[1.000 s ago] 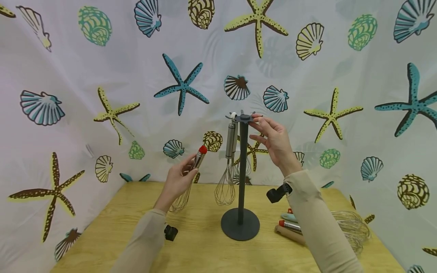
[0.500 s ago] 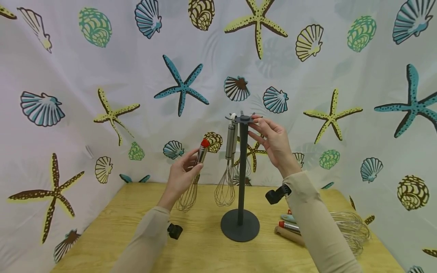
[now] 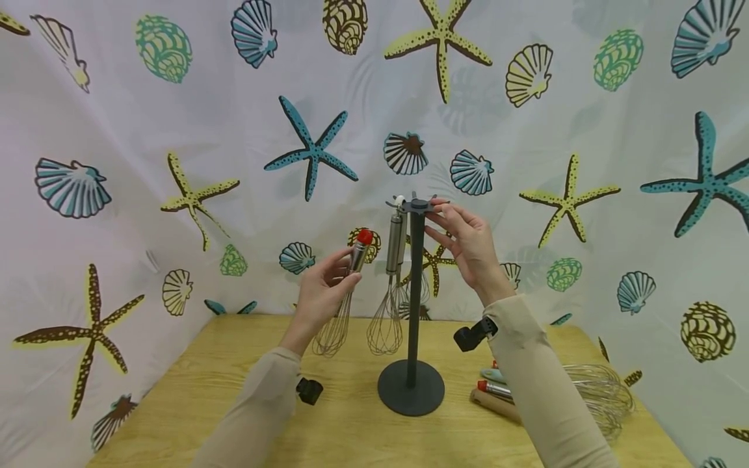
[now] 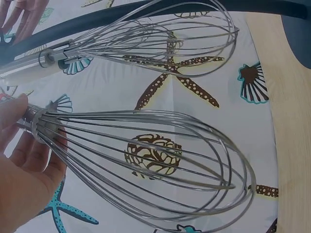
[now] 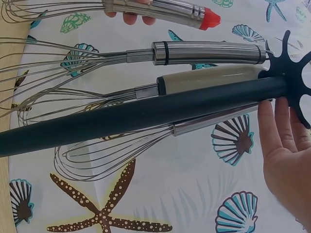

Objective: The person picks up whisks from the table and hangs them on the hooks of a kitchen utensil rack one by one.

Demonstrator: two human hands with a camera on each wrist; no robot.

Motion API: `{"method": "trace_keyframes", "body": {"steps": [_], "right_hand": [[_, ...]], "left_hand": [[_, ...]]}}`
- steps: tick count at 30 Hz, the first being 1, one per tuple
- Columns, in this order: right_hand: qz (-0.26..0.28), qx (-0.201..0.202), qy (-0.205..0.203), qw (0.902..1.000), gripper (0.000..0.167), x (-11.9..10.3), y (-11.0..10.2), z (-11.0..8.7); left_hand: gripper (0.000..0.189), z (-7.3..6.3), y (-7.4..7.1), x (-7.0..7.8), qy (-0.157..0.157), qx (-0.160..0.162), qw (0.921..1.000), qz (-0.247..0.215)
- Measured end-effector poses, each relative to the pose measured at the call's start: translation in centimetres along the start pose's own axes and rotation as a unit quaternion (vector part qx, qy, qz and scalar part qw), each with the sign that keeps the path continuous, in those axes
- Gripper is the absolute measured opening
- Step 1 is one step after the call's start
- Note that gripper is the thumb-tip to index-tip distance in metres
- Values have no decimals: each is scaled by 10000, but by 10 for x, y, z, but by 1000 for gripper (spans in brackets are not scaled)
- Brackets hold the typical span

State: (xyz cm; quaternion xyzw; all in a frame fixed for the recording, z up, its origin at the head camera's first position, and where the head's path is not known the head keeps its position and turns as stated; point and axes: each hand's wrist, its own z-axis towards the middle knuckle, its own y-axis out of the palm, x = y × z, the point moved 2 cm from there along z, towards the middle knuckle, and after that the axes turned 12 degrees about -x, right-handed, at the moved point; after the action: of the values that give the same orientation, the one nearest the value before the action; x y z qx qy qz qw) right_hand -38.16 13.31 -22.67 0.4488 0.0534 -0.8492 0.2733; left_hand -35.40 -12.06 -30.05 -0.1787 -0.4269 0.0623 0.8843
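Note:
My left hand (image 3: pixel 324 292) grips a whisk with a steel handle and red end cap (image 3: pixel 364 236), its wire loops (image 4: pixel 146 165) pointing down above the table. To its right stands a dark whisk stand (image 3: pixel 415 305) with a round base (image 3: pixel 411 389) and a ring of hooks (image 5: pixel 290 73) on top. Several whisks hang from it, among them one with a steel handle (image 5: pixel 209 52) and one with a cream handle (image 5: pixel 214 80). My right hand (image 3: pixel 471 244) touches the stand's top, fairly straight fingers (image 5: pixel 269 121) beside the hooks and pole.
At the right of the wooden table (image 3: pixel 234 390) lies a pile of whisks, with large wire loops (image 3: pixel 603 393), a brown handle (image 3: pixel 496 404) and another red-capped handle (image 3: pixel 496 389). My right forearm (image 3: pixel 544 377) partly covers it. A seashell-patterned curtain (image 3: pixel 363 84) surrounds the table.
My left hand has moved right and slightly up with the red-capped whisk, closer to the stand. The right hand stays at the top of the stand.

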Motion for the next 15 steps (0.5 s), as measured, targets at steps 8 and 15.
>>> {"method": "trace_keyframes", "body": {"steps": [8,15], "right_hand": [[23,-34,-56,10000,17,-1,2,-1],[169,-18,-120,9998,18,-1,3,-1]], "left_hand": [[49,7,7,-19,118,225,9989,-385],[45,10,12,-14,295,406,9972,-561]]}}
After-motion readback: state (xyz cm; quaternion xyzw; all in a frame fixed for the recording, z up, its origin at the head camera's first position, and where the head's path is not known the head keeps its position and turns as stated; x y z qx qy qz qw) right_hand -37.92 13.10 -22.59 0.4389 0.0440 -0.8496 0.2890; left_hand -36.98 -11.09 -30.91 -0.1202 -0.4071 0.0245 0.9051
